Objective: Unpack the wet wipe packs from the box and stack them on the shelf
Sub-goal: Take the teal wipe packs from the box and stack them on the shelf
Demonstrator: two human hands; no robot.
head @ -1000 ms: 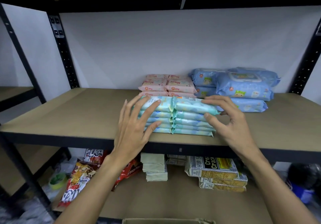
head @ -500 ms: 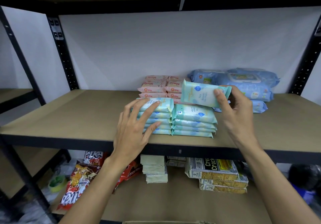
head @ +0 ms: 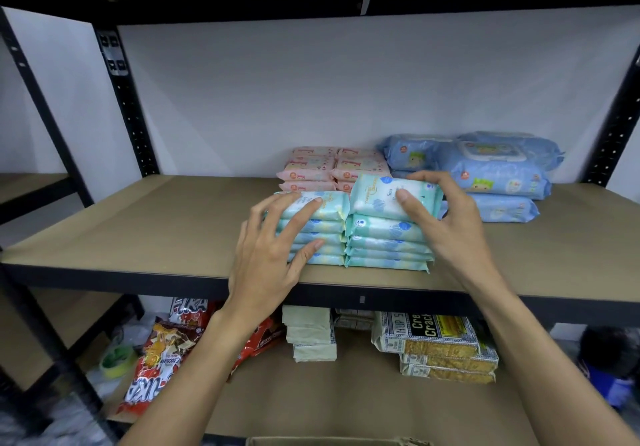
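Two side-by-side stacks of teal wet wipe packs stand near the front of the brown shelf (head: 138,231). My left hand (head: 273,255) rests flat with spread fingers against the front and top of the left stack (head: 325,227). My right hand (head: 440,217) grips the top teal pack (head: 377,198) by its right end, holding it on top of the right stack (head: 384,241). The rim of the cardboard box (head: 332,441) shows at the bottom edge.
Pink wipe packs (head: 332,168) are stacked behind the teal ones, and larger blue wipe packs (head: 491,172) lie at the back right. The lower shelf holds snack bags (head: 156,362), tissue packs (head: 308,335) and cracker packs (head: 440,345). Black uprights (head: 124,99) frame the shelf.
My right hand lifted the top teal pack off the right stack, turned it, and has brought it back down onto that stack. My left hand stayed on the left stack.
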